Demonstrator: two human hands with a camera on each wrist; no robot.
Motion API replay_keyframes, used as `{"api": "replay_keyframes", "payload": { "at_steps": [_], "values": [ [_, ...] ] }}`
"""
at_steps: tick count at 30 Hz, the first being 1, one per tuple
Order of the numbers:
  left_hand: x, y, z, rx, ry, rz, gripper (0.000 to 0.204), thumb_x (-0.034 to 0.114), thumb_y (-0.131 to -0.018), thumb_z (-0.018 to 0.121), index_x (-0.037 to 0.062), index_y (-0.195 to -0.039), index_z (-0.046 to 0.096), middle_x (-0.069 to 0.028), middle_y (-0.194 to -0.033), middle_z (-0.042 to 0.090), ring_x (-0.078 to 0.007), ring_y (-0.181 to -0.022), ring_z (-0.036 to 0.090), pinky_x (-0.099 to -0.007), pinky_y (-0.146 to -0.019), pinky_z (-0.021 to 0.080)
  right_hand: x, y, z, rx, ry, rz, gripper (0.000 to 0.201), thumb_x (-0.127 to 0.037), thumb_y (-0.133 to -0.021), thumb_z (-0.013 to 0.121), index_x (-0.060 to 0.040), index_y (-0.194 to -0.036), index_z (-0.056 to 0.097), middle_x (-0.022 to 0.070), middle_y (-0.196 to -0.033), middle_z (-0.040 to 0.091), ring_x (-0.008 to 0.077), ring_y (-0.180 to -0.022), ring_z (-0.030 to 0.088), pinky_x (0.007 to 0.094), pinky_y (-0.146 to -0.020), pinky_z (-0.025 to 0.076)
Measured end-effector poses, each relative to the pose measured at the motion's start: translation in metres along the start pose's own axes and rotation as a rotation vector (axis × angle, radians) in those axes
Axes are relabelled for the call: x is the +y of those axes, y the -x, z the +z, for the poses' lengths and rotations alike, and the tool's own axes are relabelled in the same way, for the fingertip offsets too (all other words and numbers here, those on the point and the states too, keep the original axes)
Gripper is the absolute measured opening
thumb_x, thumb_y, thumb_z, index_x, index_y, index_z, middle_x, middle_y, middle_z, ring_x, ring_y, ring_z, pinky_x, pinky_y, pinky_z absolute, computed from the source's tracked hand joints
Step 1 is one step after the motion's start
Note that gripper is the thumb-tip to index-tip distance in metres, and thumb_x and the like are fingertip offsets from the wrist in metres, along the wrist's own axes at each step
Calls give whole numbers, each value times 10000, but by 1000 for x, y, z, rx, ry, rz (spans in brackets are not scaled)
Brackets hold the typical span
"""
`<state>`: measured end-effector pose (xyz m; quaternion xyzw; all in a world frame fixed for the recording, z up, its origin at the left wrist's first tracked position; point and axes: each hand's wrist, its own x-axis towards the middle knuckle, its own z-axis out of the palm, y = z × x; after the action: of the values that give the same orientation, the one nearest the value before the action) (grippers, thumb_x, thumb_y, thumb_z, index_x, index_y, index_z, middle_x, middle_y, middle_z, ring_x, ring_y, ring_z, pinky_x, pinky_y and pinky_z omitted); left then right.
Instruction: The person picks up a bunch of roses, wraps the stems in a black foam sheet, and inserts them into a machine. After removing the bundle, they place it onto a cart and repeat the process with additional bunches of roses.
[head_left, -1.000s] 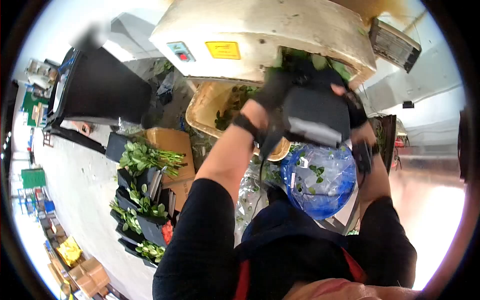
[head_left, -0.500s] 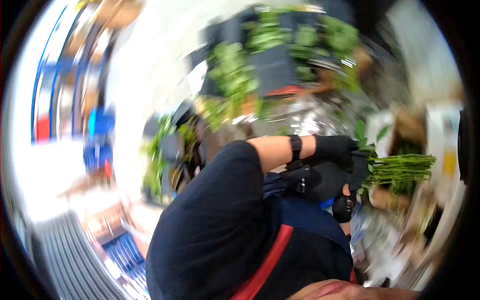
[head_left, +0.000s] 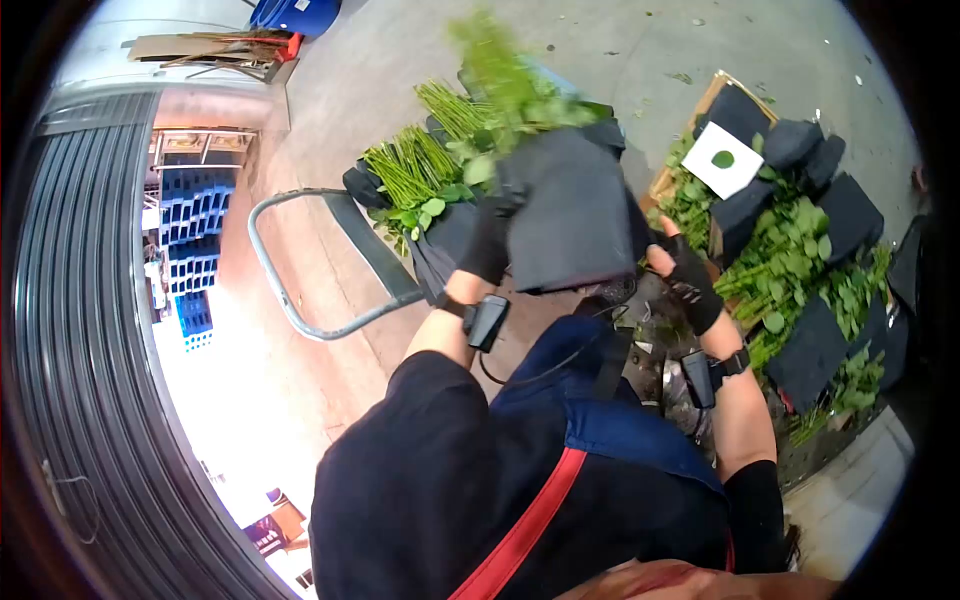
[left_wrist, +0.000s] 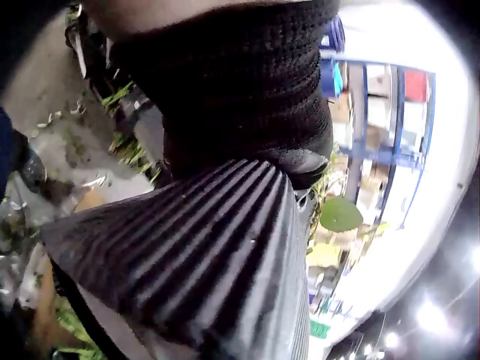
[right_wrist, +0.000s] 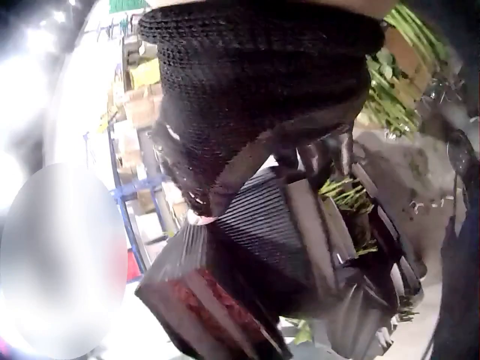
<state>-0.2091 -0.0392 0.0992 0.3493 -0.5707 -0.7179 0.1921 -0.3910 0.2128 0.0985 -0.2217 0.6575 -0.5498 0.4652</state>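
A flower bunch [head_left: 570, 215] in a black pleated wrap is up in front of the body, its leafy stems [head_left: 490, 60] pointing away and blurred. My left hand [head_left: 488, 245], in a black fingerless glove, grips it at its left side. In the left wrist view the wrap [left_wrist: 217, 247] fans out below the glove. At the bunch's right edge is my right hand [head_left: 690, 280], similarly gloved, with thumb and a finger spread. The right wrist view shows dark red petals [right_wrist: 214, 300] inside a black wrap below that hand.
More wrapped green bunches [head_left: 415, 175] lie ahead to the left, by a metal cart handle [head_left: 285, 270]. Another group of bunches [head_left: 790, 250] stands at right, with a white card [head_left: 722, 160] on it. A ribbed shutter [head_left: 90, 330] is at far left.
I have turned from the pale machine and tub towards the floor bunches. The held bunch came along, its stems now pointing away from me. The right hand's thumb and finger are now spread at its edge.
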Motion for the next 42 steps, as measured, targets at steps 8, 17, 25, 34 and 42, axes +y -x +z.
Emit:
{"api": "replay_keyframes", "payload": {
  "at_steps": [8,17,25,34,42],
  "values": [
    [-61,-132,-165,326,-167,57,315,224,-897,581,-28,-1082,620,-107,-999,649,-196,-880,623,-306,-804,503,88,-18,33,-75,135,178,518,-236,-839,657,24,-1249,477,129,-1083,600,188,-1015,565,304,-886,441],
    [-71,-83,-197,367,-362,-235,295,208,-834,623,7,-1050,640,-140,-892,668,-273,-763,635,-329,-708,517,191,89,-14,-93,614,457,500,-284,-790,659,19,-1169,540,219,-1060,605,345,-1014,591,384,-861,470],
    [-121,-139,-271,-369,-1756,451,233,215,-828,640,7,-929,610,-151,-738,601,-337,-757,570,-411,-693,452,107,50,-7,28,712,279,481,-321,-808,615,-15,-1174,549,192,-1049,609,365,-995,580,414,-868,463],
    [2,-115,70,-197,-783,202,181,103,-890,600,2,-1037,630,-68,-952,653,-148,-865,589,-274,-801,455,22,131,-210,688,966,152,201,-222,-821,583,-29,-827,641,165,-807,627,368,-797,595,432,-701,468],
    [-96,-49,360,-1017,-612,112,379,267,-816,690,13,-1089,624,-151,-994,631,-263,-955,615,-351,-822,478,69,223,-350,754,383,705,402,-372,-799,691,5,-917,620,129,-829,646,163,-727,606,323,-645,468]
  ]
}}
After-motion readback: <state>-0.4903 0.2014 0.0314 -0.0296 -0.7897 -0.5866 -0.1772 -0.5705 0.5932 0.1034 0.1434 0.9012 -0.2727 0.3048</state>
